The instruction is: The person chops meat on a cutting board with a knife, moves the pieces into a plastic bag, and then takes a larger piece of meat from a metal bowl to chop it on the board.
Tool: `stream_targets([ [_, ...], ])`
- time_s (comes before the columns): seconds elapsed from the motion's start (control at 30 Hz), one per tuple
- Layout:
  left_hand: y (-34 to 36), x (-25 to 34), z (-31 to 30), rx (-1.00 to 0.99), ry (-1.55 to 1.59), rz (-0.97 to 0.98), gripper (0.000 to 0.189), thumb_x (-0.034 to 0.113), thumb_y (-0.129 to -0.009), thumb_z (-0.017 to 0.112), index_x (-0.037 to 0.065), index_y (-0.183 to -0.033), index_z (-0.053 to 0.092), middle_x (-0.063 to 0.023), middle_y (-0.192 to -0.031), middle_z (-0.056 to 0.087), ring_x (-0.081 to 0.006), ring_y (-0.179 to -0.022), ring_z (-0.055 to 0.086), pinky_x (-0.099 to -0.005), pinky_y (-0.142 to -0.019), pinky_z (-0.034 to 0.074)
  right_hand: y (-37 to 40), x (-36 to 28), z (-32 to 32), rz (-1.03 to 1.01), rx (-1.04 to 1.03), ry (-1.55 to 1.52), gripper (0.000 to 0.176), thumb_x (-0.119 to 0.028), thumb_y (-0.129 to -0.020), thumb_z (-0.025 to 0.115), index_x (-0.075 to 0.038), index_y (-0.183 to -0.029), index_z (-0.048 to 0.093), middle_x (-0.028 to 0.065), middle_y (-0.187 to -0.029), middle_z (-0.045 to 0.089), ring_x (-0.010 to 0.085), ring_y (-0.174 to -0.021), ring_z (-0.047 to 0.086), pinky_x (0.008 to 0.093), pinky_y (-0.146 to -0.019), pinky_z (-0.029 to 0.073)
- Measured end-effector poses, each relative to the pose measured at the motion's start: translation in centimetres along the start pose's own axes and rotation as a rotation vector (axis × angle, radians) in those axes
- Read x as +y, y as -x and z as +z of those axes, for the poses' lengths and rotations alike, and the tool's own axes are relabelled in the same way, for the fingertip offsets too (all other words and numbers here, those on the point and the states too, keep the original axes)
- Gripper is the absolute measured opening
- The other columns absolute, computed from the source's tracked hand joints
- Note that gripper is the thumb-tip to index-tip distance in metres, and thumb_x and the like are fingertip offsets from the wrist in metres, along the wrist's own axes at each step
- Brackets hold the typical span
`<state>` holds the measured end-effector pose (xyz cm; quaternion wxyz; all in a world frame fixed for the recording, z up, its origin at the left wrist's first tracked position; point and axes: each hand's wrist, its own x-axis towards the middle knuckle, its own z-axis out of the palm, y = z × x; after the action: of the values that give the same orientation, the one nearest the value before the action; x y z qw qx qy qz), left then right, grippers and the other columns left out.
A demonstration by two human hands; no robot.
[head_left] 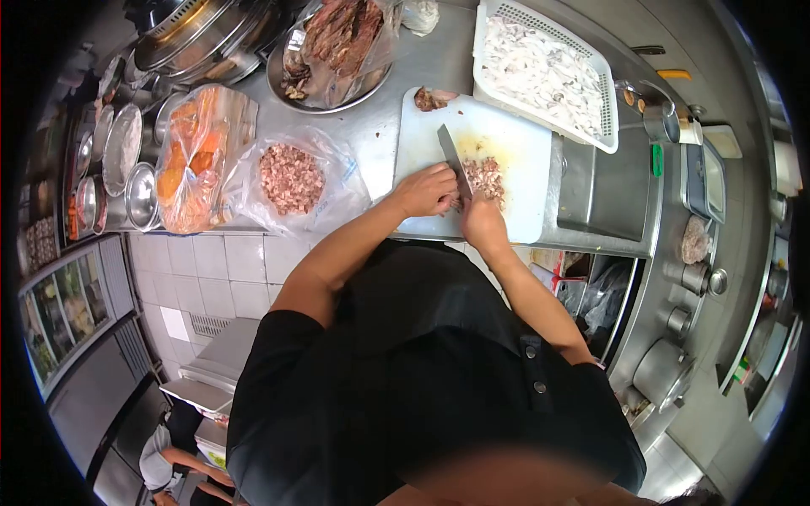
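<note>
My right hand (484, 223) is closed around the handle of a kitchen knife (453, 153), whose broad blade points away from me over a white cutting board (525, 152). Right of the blade lies a heap of diced meat (485, 180). My left hand (427, 191) is just left of the blade, fingers curled down on the board. A little meat shows by its fingertips; the rest is hidden under them. A larger browned piece of meat (432, 99) sits at the board's far left corner.
Left of the board, a plastic bag (342, 173) holds diced meat. Beyond are a bag of orange items (202, 160) and a metal bowl (274, 76) with bagged dark meat. A white basket (609, 101) of pale pieces overlaps the board's far right corner, near a sink (603, 194). Another person (160, 460) is lower left.
</note>
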<state>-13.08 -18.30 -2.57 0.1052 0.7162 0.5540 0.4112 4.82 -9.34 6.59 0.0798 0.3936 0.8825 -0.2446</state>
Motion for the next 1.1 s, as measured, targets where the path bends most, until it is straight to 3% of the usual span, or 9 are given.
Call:
stream_targets([
  [0.13, -0.1, 0.4, -0.3, 0.05, 0.047, -0.053, 0.02, 0.006, -0.075, 0.076, 0.007, -0.088, 0.061, -0.0101, -0.095, 0.059, -0.0332, -0.099, 0.061, -0.0431, -0.09, 0.054, -3.6, -1.4, -1.0, -0.094, 0.051, -0.004, 0.028, -0.016, -0.104, 0.058, 0.009, -0.113, 0.065, 0.0375, -0.097, 0.073, 0.0545, -0.094, 0.072, 0.0603, -0.086, 0.058],
  [0.27, 0.0, 0.5, -0.4, 0.084, -0.004, -0.044, 0.019, 0.009, -0.075, 0.076, 0.008, -0.087, 0.06, -0.0091, -0.096, 0.059, -0.0317, -0.1, 0.06, -0.0431, -0.091, 0.055, -2.0, -2.4, -7.6, 0.019, -0.289, -0.004, 0.027, -0.017, -0.106, 0.058, 0.008, -0.108, 0.066, 0.0373, -0.094, 0.072, 0.0545, -0.091, 0.072, 0.0616, -0.082, 0.057],
  [0.3, 0.0, 0.3, -0.3, 0.075, -0.03, -0.044, 0.019, 0.012, -0.076, 0.075, 0.009, -0.086, 0.06, -0.008, -0.097, 0.058, -0.0306, -0.102, 0.059, -0.0424, -0.094, 0.055, -1.1, 0.2, -5.3, -0.168, -0.119, 0.029, 0.03, -0.02, -0.104, 0.061, 0.008, -0.113, 0.066, 0.0364, -0.097, 0.073, 0.0546, -0.094, 0.072, 0.0604, -0.085, 0.058],
  [0.53, 0.2, 0.5, 0.1, 0.058, 0.043, -0.058, 0.02, 0.005, -0.073, 0.074, 0.008, -0.083, 0.057, -0.0099, -0.096, 0.06, -0.0326, -0.097, 0.06, -0.0429, -0.091, 0.054, -2.0, -0.8, 0.5, -0.149, 0.132, -0.016, 0.024, -0.015, -0.105, 0.059, 0.008, -0.101, 0.065, 0.0365, -0.089, 0.072, 0.0549, -0.085, 0.072, 0.0616, -0.076, 0.058],
  [0.73, 0.2, 0.3, -0.4, 0.119, 0.038, -0.089, 0.017, 0.007, -0.074, 0.073, 0.008, -0.081, 0.058, -0.0091, -0.089, 0.057, -0.032, -0.095, 0.06, -0.0425, -0.088, 0.055, 0.4, -2.3, -5.7, 0.103, -0.321, -0.134, 0.028, -0.017, -0.106, 0.06, 0.01, -0.107, 0.064, 0.0386, -0.09, 0.071, 0.0558, -0.086, 0.072, 0.0631, -0.077, 0.057],
  [0.8, 0.3, 0.1, 0.1, 0.11, 0.024, -0.17, 0.015, 0.007, -0.075, 0.072, 0.008, -0.08, 0.058, -0.0094, -0.089, 0.057, -0.0335, -0.095, 0.06, -0.0424, -0.088, 0.055, 1.4, -0.3, -0.1, -0.012, 0.019, -0.021, 0.028, -0.018, -0.105, 0.061, 0.01, -0.105, 0.064, 0.0391, -0.09, 0.071, 0.0559, -0.086, 0.072, 0.0635, -0.078, 0.057],
  [0.93, 0.4, 0.7, 0.1, 0.086, 0.038, -0.139, 0.015, 0.007, -0.076, 0.072, 0.008, -0.079, 0.057, -0.0101, -0.089, 0.056, -0.0343, -0.092, 0.06, -0.0428, -0.088, 0.055, -1.5, -1.4, 0.5, -0.086, 0.076, -0.079, 0.029, -0.018, -0.106, 0.058, 0.01, -0.104, 0.067, 0.0392, -0.093, 0.071, 0.0556, -0.089, 0.072, 0.062, -0.08, 0.057],
  [1.07, -0.2, 0.5, -0.5, 0.173, -0.043, -0.095, 0.013, 0.008, -0.076, 0.072, 0.007, -0.079, 0.06, -0.0109, -0.088, 0.058, -0.0323, -0.091, 0.061, -0.0432, -0.084, 0.056, -2.0, -1.9, -5.9, -0.021, -0.238, -0.089, 0.03, -0.017, -0.107, 0.059, 0.013, -0.104, 0.064, 0.0383, -0.086, 0.07, 0.0552, -0.086, 0.072, 0.0616, -0.078, 0.057],
  [1.1, -0.1, 0.3, -0.2, 0.201, -0.065, -0.09, 0.012, 0.007, -0.076, 0.072, 0.006, -0.079, 0.06, -0.0113, -0.087, 0.058, -0.0325, -0.09, 0.061, -0.0435, -0.084, 0.056, -0.6, -5.2, -9.3, 0.235, -0.388, -0.211, 0.03, -0.017, -0.106, 0.059, 0.013, -0.106, 0.063, 0.0385, -0.086, 0.07, 0.056, -0.086, 0.071, 0.0609, -0.078, 0.057],
])
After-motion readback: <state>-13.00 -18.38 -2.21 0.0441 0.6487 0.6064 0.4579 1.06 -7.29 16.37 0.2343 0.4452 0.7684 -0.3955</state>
